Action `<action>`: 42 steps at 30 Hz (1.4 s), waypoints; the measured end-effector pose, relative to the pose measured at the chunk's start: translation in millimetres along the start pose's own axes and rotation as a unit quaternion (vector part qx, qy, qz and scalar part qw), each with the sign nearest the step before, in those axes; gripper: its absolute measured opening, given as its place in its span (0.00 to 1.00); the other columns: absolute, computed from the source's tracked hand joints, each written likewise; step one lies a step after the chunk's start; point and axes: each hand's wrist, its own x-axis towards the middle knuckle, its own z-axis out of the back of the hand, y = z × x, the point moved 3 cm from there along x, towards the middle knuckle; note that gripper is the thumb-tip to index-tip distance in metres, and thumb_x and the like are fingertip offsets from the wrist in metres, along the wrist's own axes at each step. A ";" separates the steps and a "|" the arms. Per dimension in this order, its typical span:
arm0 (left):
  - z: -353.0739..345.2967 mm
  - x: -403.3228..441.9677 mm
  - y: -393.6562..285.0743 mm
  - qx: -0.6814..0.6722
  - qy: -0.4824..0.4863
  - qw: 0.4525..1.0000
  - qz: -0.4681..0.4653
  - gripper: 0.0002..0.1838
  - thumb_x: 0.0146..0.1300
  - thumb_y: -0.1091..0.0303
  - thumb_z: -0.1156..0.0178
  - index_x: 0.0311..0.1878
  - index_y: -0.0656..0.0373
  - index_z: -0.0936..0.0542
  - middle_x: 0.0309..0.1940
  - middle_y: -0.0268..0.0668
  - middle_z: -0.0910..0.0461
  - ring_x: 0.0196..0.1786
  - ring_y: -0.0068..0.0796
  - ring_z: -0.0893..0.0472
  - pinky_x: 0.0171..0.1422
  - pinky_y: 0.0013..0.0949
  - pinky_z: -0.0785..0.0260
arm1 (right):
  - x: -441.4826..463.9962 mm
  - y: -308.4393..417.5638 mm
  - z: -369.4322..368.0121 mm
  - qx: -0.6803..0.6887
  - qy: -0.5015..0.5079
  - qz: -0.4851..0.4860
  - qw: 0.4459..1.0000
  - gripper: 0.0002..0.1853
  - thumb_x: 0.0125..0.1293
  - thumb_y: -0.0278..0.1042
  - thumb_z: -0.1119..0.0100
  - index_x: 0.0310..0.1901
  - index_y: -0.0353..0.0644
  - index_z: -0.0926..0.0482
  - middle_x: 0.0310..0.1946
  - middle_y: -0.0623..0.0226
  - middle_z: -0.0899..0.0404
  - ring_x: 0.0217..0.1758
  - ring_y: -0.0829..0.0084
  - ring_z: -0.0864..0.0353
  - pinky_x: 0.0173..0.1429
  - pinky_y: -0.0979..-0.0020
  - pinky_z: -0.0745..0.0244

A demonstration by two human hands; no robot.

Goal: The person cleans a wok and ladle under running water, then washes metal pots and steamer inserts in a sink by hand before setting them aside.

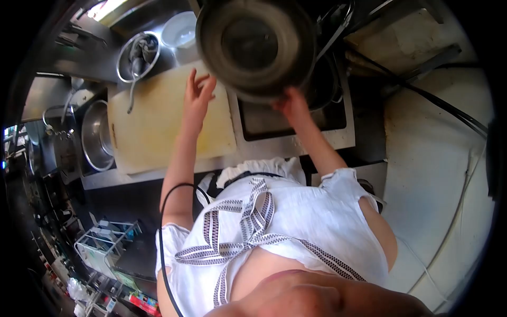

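Observation:
A large round metal bowl or pan (303,47), dark with a paler ring inside, is tilted above the sink area. My right hand (293,105) has its fingers closed on the near edge of it. My left hand (199,100) is raised over a pale, stained cutting board (169,127), just left of the pan. Its fingers are spread and hold nothing. Below the pan lies a steel sink (269,129), partly hidden by the pan and my right forearm.
A steel bowl (122,66) with a grey tool stands behind the board, beside a white bowl (178,30). More steel bowls (95,134) sit at the left. A faucet (340,29) rises at the back right. A wire rack (108,243) stands lower left.

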 end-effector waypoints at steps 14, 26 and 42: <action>118.2 -70.2 109.2 -0.012 -0.147 0.976 0.162 0.19 0.56 0.60 0.49 0.47 0.63 0.33 0.33 0.36 0.27 0.33 0.22 0.27 0.35 0.23 0.35 | 249.8 68.0 -28.2 -0.075 0.031 0.008 0.997 0.15 0.56 0.44 0.59 0.41 0.45 0.32 0.26 0.63 0.26 0.20 0.67 0.25 0.18 0.75 0.32; 178.0 -141.0 140.1 -0.083 -0.223 0.952 0.192 0.17 0.57 0.59 0.50 0.44 0.62 0.30 0.32 0.36 0.26 0.30 0.21 0.26 0.33 0.21 0.36 | 203.5 56.1 -54.2 -0.164 0.003 -0.034 0.986 0.21 0.58 0.52 0.57 0.46 0.45 0.35 0.34 0.61 0.25 0.30 0.71 0.24 0.23 0.73 0.29; 293.2 -227.6 183.4 -0.230 -0.291 0.904 0.214 0.11 0.58 0.63 0.52 0.38 0.60 0.29 0.28 0.36 0.24 0.29 0.24 0.25 0.32 0.23 0.34 | 102.9 -214.9 -307.7 -0.076 0.232 -0.243 0.939 0.27 0.60 0.39 0.60 0.55 0.29 0.50 0.53 0.46 0.42 0.55 0.57 0.39 0.56 0.62 0.41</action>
